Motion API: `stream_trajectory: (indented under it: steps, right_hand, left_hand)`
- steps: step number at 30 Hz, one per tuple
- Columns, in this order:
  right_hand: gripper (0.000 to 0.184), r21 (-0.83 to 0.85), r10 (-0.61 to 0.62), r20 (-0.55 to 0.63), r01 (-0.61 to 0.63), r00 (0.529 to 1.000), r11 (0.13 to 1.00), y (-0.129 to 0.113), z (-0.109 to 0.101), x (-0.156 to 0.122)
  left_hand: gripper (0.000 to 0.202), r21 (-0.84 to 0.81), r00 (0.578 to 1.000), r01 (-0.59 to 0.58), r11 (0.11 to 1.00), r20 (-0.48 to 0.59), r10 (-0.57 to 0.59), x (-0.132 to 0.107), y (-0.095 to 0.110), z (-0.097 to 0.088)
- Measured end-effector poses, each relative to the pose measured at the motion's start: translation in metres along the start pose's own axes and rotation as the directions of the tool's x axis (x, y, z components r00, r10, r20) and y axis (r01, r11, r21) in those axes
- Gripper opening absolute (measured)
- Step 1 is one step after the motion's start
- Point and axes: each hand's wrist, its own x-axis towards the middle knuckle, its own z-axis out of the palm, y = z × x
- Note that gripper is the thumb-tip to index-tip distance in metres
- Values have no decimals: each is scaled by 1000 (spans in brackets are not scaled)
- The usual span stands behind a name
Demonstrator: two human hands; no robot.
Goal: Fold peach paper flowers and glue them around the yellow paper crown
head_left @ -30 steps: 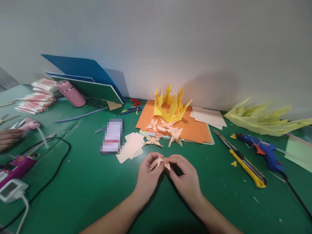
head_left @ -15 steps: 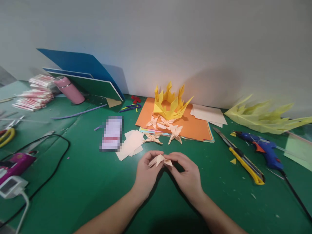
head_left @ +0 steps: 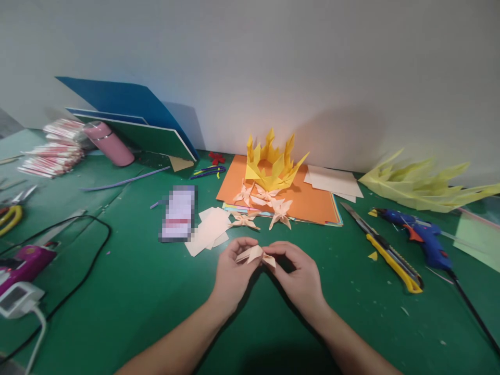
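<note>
Between my two hands is a folded paper flower [head_left: 254, 254] in pale peach, held over the green table. My left hand [head_left: 233, 271] pinches its left side, and my right hand [head_left: 299, 271] grips the right petals between thumb and fingers. Parts of the folds are hidden by the fingertips. Just beyond lie several finished-looking peach origami flowers [head_left: 280, 212], some on a stack of orange paper [head_left: 312, 203]. A yellow folded-paper crown [head_left: 273, 169] stands on that stack. Loose peach paper sheets [head_left: 209, 229] lie beyond my left hand.
A blurred-out phone [head_left: 178, 213] lies left of the sheets. On the right are a yellow utility knife [head_left: 390, 255], a blue glue gun [head_left: 425, 234] with its cord, and a pale yellow paper piece [head_left: 429, 185]. Scissors [head_left: 11, 216], a pink bottle [head_left: 109, 143] and boards [head_left: 128, 125] occupy the left.
My left fingers have shifted slightly on the peach paper flower, and its folds sit at a slightly different angle. Both hands still hold it in nearly the same place.
</note>
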Motion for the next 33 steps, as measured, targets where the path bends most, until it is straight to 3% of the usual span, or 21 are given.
stream_trajectory:
  steps: [8, 17, 26, 33]
  right_hand:
    - [13, -74, -29, 11, 30, 1000, 997, 1, -1, -1]
    - [10, -87, -88, 12, 88, 996, 992, -3, 0, -2]
    - [5, 147, 163, 20, -164, 986, 976, -2, 0, -1]
    - [12, 395, 356, 115, -372, 927, 840, 1, 1, 2]
  left_hand:
    - [27, 31, 998, -58, 998, 0, 58, -2, 1, 0]
    - [23, 179, 987, -143, 973, 104, 126, -3, -1, -4]
    - [26, 158, 995, -61, 986, 87, 47, -2, 4, -1]
    - [25, 91, 997, -6, 996, 76, -1, 0, 4, -4]
